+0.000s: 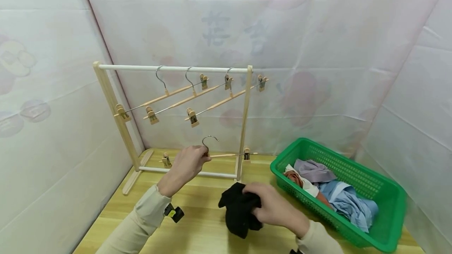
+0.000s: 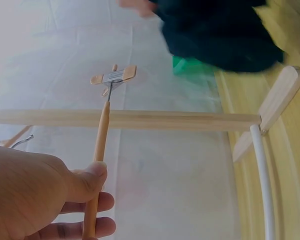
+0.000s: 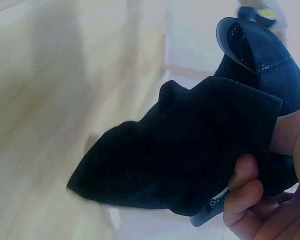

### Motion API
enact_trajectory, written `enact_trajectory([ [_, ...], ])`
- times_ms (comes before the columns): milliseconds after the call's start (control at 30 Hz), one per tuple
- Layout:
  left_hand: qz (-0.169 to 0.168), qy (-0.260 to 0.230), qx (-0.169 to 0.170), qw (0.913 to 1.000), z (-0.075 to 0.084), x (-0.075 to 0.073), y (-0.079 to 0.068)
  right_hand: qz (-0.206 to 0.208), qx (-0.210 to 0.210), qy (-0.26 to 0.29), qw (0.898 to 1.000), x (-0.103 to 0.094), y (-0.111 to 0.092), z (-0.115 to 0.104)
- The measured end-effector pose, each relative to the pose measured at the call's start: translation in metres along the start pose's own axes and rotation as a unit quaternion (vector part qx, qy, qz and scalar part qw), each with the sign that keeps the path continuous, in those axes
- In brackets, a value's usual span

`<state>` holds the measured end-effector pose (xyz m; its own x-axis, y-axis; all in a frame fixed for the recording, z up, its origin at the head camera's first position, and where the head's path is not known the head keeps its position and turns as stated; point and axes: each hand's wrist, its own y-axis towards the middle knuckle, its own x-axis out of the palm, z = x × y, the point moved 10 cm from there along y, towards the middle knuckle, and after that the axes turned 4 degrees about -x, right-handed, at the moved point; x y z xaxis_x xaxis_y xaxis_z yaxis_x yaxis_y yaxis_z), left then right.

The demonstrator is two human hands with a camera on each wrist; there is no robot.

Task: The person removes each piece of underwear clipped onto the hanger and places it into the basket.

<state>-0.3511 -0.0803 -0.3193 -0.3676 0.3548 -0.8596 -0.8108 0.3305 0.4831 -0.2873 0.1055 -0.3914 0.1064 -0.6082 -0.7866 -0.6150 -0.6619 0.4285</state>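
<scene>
My left hand [image 1: 187, 164] grips the wooden middle of a clip hanger [image 1: 224, 155], just below its metal hook. One wooden clip [image 1: 246, 155] of this hanger sticks out to the right, the other to the left of the wrist. In the left wrist view, thumb and fingers wrap round the hanger bar [image 2: 101, 135]. To the right and lower, my right hand [image 1: 273, 207] holds a crumpled black garment [image 1: 238, 213] above the table. Its fingers curl into the cloth in the right wrist view, where a folded, band-like edge [image 3: 235, 47] shows at the top.
Behind the hands stands a wooden rack [image 1: 244, 120] with a white top rail [image 1: 137, 67]. Three similar clip hangers [image 1: 194, 96] hang from it, their clips holding nothing. A green basket [image 1: 392, 207] at the right contains blue [image 1: 347, 201], mauve [image 1: 314, 170], white and rust-coloured clothes.
</scene>
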Motion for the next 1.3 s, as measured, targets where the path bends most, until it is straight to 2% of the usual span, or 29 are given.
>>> enact_trajectory([
  [167, 0.013, 0.002, 0.007, 0.9999, 0.001, -0.002, -0.002, 0.064, 0.011, -0.027, 0.997, -0.059, -0.027, 0.001],
  [233, 0.011, 0.003, 0.009, 0.9999, 0.002, -0.002, -0.002, 0.097, 0.017, -0.049, 0.994, -0.087, -0.038, 0.003],
  [300, 0.004, 0.004, 0.009, 0.9999, 0.002, -0.001, -0.001, 0.12, 0.039, -0.077, 0.989, -0.115, -0.049, 0.008],
  [400, -0.005, 0.003, 0.005, 1.0, 0.003, 0.0, -0.001, 0.115, 0.117, -0.084, 0.983, -0.152, -0.064, 0.03],
  [500, -0.004, 0.003, 0.004, 1.0, 0.004, -0.002, -0.001, 0.091, 0.202, -0.108, 0.969, -0.184, -0.082, 0.062],
  [567, 0.0, 0.003, 0.006, 1.0, 0.004, -0.003, -0.002, 0.089, 0.224, -0.146, 0.96, -0.205, -0.093, 0.082],
  [667, 0.004, 0.0, 0.006, 1.0, 0.004, -0.004, -0.004, 0.091, 0.225, -0.166, 0.956, -0.227, -0.108, 0.111],
  [733, 0.003, -0.002, 0.005, 1.0, 0.004, -0.004, -0.004, 0.086, 0.226, -0.166, 0.956, -0.237, -0.116, 0.13],
  [800, 0.005, -0.005, 0.005, 1.0, 0.005, -0.005, -0.005, 0.065, 0.244, -0.153, 0.955, -0.241, -0.124, 0.15],
  [1000, 0.008, -0.003, 0.014, 0.9999, 0.007, -0.007, -0.006, -0.002, 0.313, -0.137, 0.94, -0.243, -0.146, 0.203],
  [1133, 0.009, -0.002, 0.02, 0.9998, 0.01, -0.008, -0.006, -0.021, 0.331, -0.138, 0.933, -0.242, -0.158, 0.23],
  [1300, 0.011, -0.002, 0.025, 0.9996, 0.012, -0.009, -0.006, -0.035, 0.341, -0.135, 0.93, -0.237, -0.167, 0.254],
])
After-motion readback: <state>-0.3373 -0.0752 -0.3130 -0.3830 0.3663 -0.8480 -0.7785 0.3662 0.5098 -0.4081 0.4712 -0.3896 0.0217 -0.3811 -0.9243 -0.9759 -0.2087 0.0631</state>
